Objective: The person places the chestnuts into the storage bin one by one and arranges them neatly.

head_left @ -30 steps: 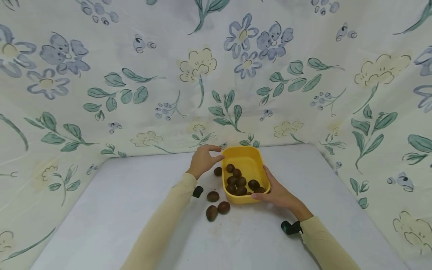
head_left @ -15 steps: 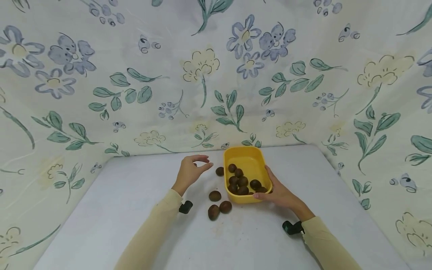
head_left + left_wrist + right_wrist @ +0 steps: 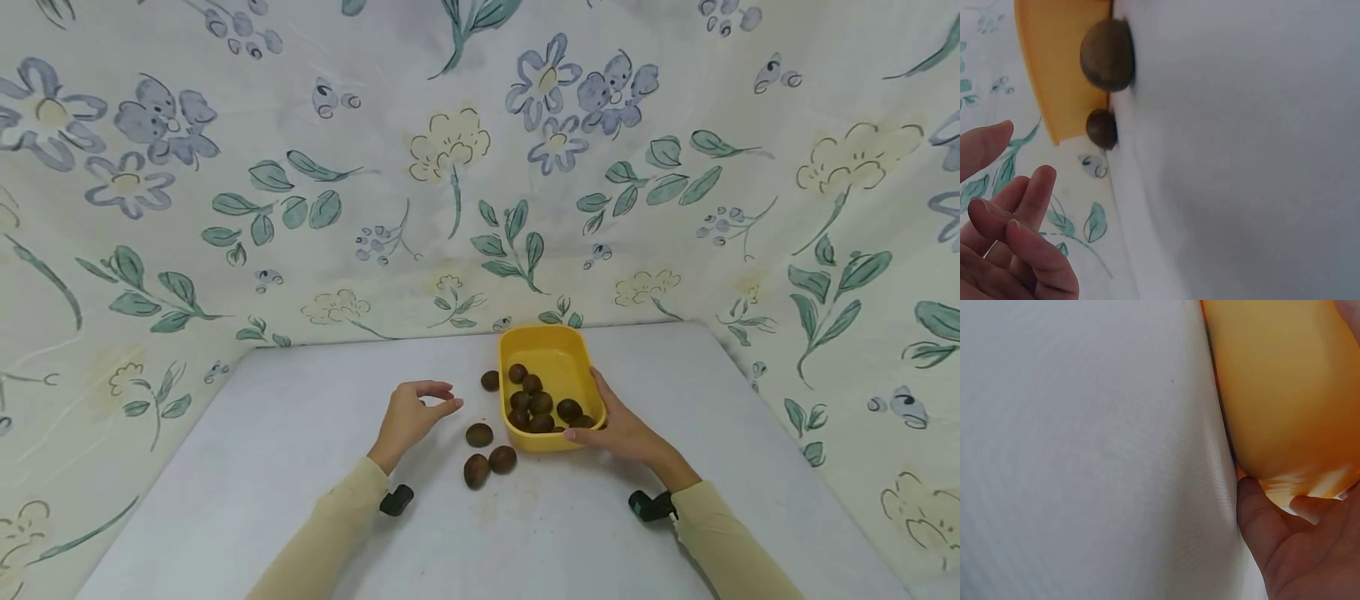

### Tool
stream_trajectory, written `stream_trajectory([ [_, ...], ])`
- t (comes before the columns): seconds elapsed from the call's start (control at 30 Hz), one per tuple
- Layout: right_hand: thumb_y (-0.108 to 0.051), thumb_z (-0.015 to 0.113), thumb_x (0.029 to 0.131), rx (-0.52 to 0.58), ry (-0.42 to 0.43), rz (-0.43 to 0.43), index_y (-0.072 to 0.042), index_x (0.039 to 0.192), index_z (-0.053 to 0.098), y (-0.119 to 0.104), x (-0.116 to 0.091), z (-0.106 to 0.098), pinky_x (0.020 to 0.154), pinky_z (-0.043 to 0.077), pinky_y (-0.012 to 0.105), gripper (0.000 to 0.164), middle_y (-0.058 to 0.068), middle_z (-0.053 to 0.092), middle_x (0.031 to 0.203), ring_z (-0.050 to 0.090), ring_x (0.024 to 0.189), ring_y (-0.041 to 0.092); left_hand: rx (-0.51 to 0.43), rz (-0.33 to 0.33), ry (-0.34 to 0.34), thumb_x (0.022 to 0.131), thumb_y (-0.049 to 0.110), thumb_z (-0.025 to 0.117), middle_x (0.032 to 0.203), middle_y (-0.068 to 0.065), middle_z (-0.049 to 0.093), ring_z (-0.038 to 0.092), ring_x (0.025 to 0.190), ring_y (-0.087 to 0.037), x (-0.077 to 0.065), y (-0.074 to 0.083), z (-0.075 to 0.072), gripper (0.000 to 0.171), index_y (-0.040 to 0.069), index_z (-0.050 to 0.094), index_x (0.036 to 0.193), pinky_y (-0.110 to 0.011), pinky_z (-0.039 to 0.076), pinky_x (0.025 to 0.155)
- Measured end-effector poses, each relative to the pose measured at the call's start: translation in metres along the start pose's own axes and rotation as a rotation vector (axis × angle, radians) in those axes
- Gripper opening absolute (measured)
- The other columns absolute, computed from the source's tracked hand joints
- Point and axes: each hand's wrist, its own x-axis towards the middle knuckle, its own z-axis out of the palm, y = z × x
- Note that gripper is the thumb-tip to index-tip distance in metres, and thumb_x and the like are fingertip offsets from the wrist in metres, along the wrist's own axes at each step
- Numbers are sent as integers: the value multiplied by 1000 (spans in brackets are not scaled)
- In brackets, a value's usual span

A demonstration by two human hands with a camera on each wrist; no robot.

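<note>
A yellow plastic tub sits on the white table, several round brown chestnuts gathered in its near half. My right hand grips its near right corner, thumb over the rim; the right wrist view has the fingers low against the tub's wall. My left hand hovers left of the tub, fingers loosely bent with nothing held. Just right of it lies a loose chestnut. Two more chestnuts lie nearer me, and another chestnut is beside the tub's left wall.
The white table spreads out on both sides of the tub. A flower-patterned cloth hangs behind it and at both sides. Each wrist carries a small black camera.
My left hand has drawn back from the tub's left rim, leftward and toward me. My right hand stays on the tub. The chestnuts have kept their places.
</note>
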Motion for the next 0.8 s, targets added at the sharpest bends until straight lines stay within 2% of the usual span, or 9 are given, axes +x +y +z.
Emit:
stream_trajectory([
  [0.33, -54, 81, 82, 18, 0, -13, -25, 167, -8, -1, 0, 1, 123, 23, 68, 126, 12, 2, 176, 16, 160, 44, 27, -36, -85, 86, 27, 85, 103, -3, 81, 63, 125, -28, -18, -7, 9, 34, 9, 79, 113, -47, 53, 98],
  [0.47, -54, 81, 83, 16, 0, -12, -25, 167, -8, -1, -1, 1, 123, 23, 68, 126, 13, 2, 176, 15, 160, 44, 23, -48, -125, 84, 27, 85, 103, -2, 80, 63, 124, -29, -21, -6, 12, 34, 8, 79, 112, -47, 55, 97],
  [0.57, -55, 81, 82, 18, 0, -11, -25, 167, -9, -1, -1, 0, 123, 23, 68, 127, 13, 1, 176, 15, 160, 44, 45, -33, -143, 83, 26, 86, 102, -3, 80, 64, 122, -29, -20, -5, 15, 35, 7, 79, 111, -46, 56, 95],
  [0.7, -56, 81, 82, 17, -1, -6, -25, 167, -9, -1, -1, 0, 123, 23, 69, 127, 14, 1, 176, 15, 160, 44, 77, -17, -171, 81, 26, 88, 102, -4, 80, 65, 122, -30, -19, -3, 20, 37, 6, 79, 110, -49, 53, 102],
  [0.8, -55, 81, 82, 22, -1, -5, -25, 167, -9, -2, -1, 1, 123, 23, 68, 127, 13, 2, 176, 15, 160, 44, 94, -38, -196, 80, 27, 88, 107, -4, 79, 63, 126, -31, -19, 1, 23, 38, 7, 79, 111, -52, 48, 110],
])
